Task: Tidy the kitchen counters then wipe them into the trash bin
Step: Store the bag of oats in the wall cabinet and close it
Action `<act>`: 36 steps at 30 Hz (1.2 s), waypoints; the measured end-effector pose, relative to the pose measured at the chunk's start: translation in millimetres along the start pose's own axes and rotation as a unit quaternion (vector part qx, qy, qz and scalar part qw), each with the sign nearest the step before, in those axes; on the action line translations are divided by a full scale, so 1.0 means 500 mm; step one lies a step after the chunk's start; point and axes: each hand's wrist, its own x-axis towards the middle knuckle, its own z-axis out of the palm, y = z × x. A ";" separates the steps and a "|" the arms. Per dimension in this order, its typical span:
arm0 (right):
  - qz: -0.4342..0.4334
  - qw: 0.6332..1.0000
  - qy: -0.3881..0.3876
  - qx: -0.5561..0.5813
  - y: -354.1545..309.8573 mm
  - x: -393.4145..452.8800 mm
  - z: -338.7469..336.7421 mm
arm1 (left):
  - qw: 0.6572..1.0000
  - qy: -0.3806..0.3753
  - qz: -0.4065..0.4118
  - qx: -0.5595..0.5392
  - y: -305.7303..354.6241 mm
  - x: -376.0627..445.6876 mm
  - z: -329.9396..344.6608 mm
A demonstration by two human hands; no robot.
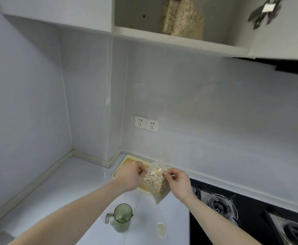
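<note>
A clear plastic bag of pale oat-like flakes hangs above the counter, held by both hands at its top. My left hand pinches the bag's left upper edge. My right hand pinches the right upper edge. Below and behind the bag lies a yellow tray against the back wall. Two similar bags of flakes stand on the shelf of the open upper cabinet.
A green glass mug stands on the pale counter near my left forearm. A small pale packet lies to its right. A black gas hob fills the right side. Two wall sockets sit above the tray.
</note>
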 end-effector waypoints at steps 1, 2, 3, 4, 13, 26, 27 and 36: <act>-0.004 1.000 0.002 0.008 -0.021 0.000 -0.011 | 1.000 0.016 0.018 0.011 0.011 0.000 -0.021; -0.011 1.000 0.002 0.016 -0.043 -0.001 -0.021 | 0.998 0.032 0.038 0.023 0.022 0.001 -0.043; -0.017 1.000 0.005 0.022 -0.063 -0.004 -0.031 | 0.996 0.049 0.059 0.034 0.034 0.001 -0.064; -0.027 0.999 0.010 0.033 -0.090 -0.006 -0.045 | 0.994 0.066 0.080 0.045 0.050 0.002 -0.094; -0.061 0.992 0.016 0.109 -0.285 0.001 -0.121 | 0.959 0.161 0.190 0.134 0.154 0.006 -0.325; -0.244 0.936 0.199 0.157 -0.583 0.049 -0.247 | 0.916 0.323 0.200 0.130 0.294 0.005 -0.606; -0.252 0.932 0.201 0.165 -0.603 0.052 -0.259 | 0.913 0.336 0.199 0.120 0.305 0.007 -0.626; -0.307 0.897 0.274 0.159 -0.787 0.071 -0.354 | 0.915 0.349 0.200 0.013 0.365 0.025 -0.777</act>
